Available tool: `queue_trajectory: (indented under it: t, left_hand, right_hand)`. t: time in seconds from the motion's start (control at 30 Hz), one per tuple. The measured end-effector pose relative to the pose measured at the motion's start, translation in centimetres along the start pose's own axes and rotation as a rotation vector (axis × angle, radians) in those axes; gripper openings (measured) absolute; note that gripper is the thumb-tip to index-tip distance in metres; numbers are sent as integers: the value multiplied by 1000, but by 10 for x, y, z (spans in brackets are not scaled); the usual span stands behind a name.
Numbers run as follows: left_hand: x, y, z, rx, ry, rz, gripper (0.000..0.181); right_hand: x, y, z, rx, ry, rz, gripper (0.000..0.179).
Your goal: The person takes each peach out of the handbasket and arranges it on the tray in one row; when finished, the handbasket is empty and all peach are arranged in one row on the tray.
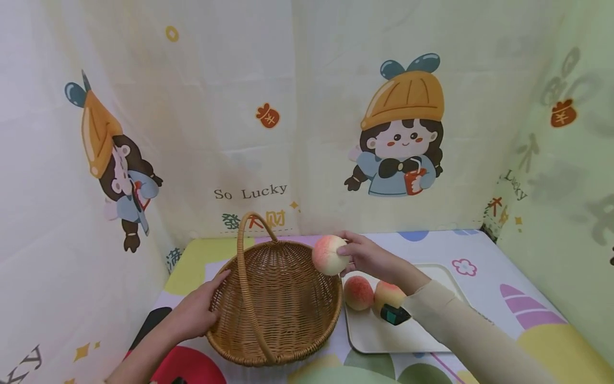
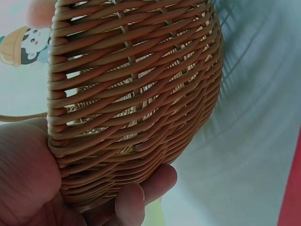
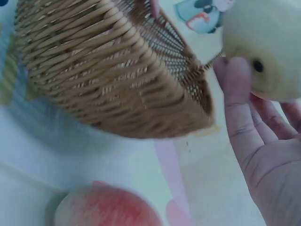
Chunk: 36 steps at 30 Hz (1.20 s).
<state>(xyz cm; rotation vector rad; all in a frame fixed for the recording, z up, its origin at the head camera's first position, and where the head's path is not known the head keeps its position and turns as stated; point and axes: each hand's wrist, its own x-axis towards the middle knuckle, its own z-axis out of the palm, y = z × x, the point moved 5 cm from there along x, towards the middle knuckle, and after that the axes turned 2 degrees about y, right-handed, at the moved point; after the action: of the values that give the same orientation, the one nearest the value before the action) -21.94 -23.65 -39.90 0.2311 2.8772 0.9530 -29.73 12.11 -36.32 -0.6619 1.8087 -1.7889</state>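
A brown wicker basket (image 1: 283, 298) with a tall arched handle stands at the middle of the table, nothing visible inside it. My left hand (image 1: 194, 312) grips its left rim; in the left wrist view the fingers (image 2: 129, 202) curl under the woven side. Over the basket's right rim, my right hand (image 1: 366, 256) holds a pink and cream peach (image 1: 330, 255) between thumb and fingers. The right wrist view shows the peach's pale side (image 3: 268, 52) with a dark spot. Two more peaches, a redder one (image 1: 358, 293) and a paler one (image 1: 387, 293), lie below that hand.
The two peaches rest on a white tray (image 1: 379, 341) right of the basket, partly covered by the right forearm. A small black object with a green patch (image 1: 394, 314) shows by the paler peach. Printed curtains (image 1: 316, 106) enclose the patterned table (image 1: 484, 298).
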Motion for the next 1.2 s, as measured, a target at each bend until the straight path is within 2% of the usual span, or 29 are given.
queue_trajectory:
  t: [0.17, 0.23, 0.33, 0.4, 0.5, 0.57, 0.77, 0.9, 1.0, 1.07, 1.2]
  left_hand:
    - [0, -1, 0, -19, -8, -7, 85]
    - [0, -2, 0, -47, -10, -30, 85]
    - [-1, -4, 1, -47, -3, -28, 84]
    - [-1, -5, 2, -49, -1, -34, 84]
    - [-1, -5, 2, -51, -3, -28, 84]
    - [-1, -5, 2, -54, -7, -28, 84]
    - [0, -3, 1, -41, -8, -10, 84]
    - [2, -3, 1, -9, -8, 16, 85]
    - [3, -3, 0, 28, -1, 34, 85]
    - [3, -3, 0, 48, 1, 44, 84]
    - [4, -3, -1, 70, 3, 53, 83]
  right_hand:
    - [-18, 5, -23, 186, 15, 4, 48]
    - [-24, 6, -32, 222, 47, 11, 47]
    - [-33, 10, -44, 285, 114, 37, 49]
    - [-40, 12, -50, 362, 135, 31, 49]
    - [-50, 16, -59, 479, 127, 10, 52]
    - [-58, 19, -65, 504, 113, -6, 50]
    - [-83, 23, -87, 353, 218, 11, 34]
    - [-106, 26, -107, 217, 286, -44, 30]
    - [-128, 32, -127, 95, 352, -93, 28]
    - [-143, 38, -140, 6, 426, -101, 28]
    - [-171, 51, -161, -262, 566, -54, 37]
